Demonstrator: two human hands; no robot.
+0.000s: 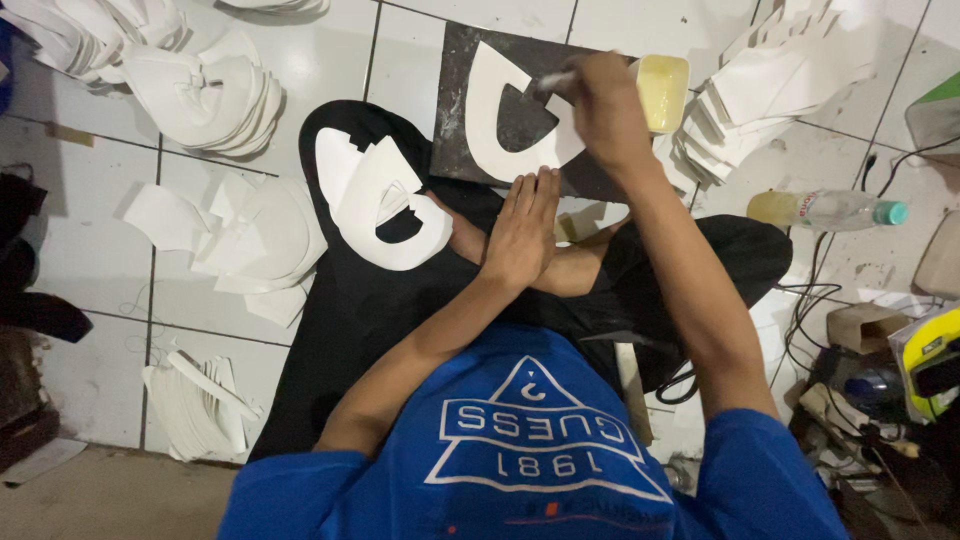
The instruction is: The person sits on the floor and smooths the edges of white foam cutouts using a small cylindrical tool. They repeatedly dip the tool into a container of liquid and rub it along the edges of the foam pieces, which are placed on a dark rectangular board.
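Fingers of the right hand point(605, 100) pinch a brush point(553, 82) over the white cutout point(490, 120) on the dark board point(455, 150), upper centre, near the yellow tub point(662, 92) for dipping. Flat, fingers together, the left hand point(520, 235) pins the board's lower edge; more cutouts point(385, 205) wait on black cloth.

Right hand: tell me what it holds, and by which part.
The right hand grips a brush by its handle, with the tip over the white curved piece on the dark board. The left hand holds nothing.
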